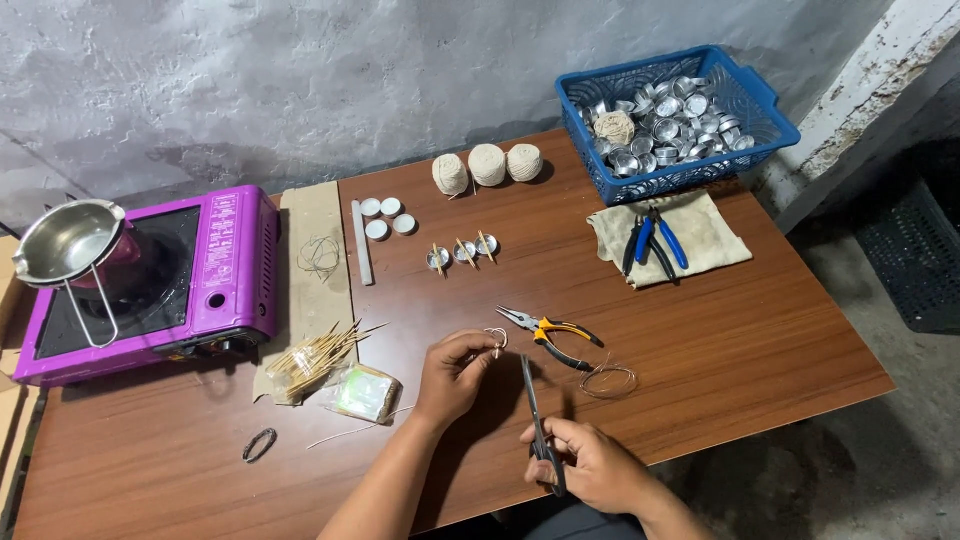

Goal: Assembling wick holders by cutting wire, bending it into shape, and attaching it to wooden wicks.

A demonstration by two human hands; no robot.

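- Nearest the camera, the right hand (598,462) gripped a pair of black scissors (535,420) by the handles, fingers closed around them, blades pointing away towards the left hand.
- Left hand (455,372) held a short piece of pale wick string (496,340) pinched between thumb and fingertips, just above the brown surface (720,330) and near the scissor tips.
- Yellow-handled pliers (548,333) lay just beyond the left hand, with a small coil of thin wire (608,380) beside them.
- Risk, as judged: the blades stood close to the left fingertips, so a cut made too near the pinch could nick them; the short string could also slip from so light a hold.
- Blue plastic basket (690,105) at the far right held many small metal cups and one ball of string.
- Steel pot (66,238) sat on a purple portable stove (150,285) at the left; its contents could not be made out.
- Three small metal cups (462,253) stood mid-surface, each with a stick laid across its rim.
- Three balls of string (487,164) sat at the far edge; a bundle of wooden sticks (312,356) lay left of the hands.
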